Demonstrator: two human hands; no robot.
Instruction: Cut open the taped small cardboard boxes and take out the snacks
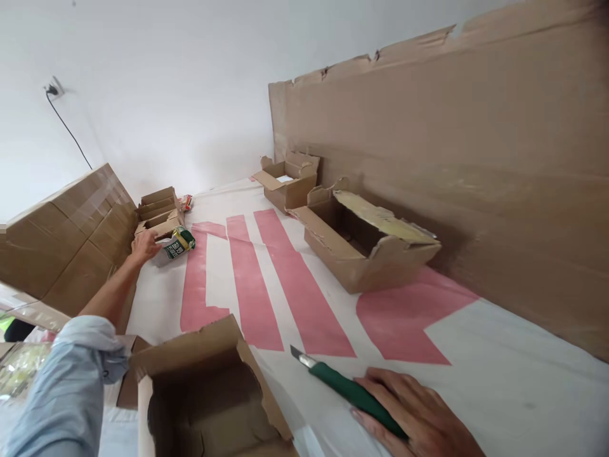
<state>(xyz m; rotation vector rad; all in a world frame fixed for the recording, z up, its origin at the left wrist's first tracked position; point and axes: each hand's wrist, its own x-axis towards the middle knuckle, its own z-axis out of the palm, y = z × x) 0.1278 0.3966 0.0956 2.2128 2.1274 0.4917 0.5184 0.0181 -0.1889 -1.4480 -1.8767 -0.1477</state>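
Observation:
My left hand (145, 246) reaches far out to the left and closes on a small green and white packet (177, 244) lying on the table by a stack of small cardboard boxes (159, 212). My right hand (419, 416) rests low on the table at the bottom right, fingers wrapped round a green-handled utility knife (349, 388) whose blade points up and left. An open empty cardboard box (204, 393) stands between my arms at the bottom.
The table wears a white cover with red stripes (285, 279). Two open cardboard boxes (361, 244) (288, 179) sit along a tall cardboard sheet (451, 178) on the right. Large taped cartons (66, 241) stand at the left. A wall socket with a black cable (54, 89) is at the upper left.

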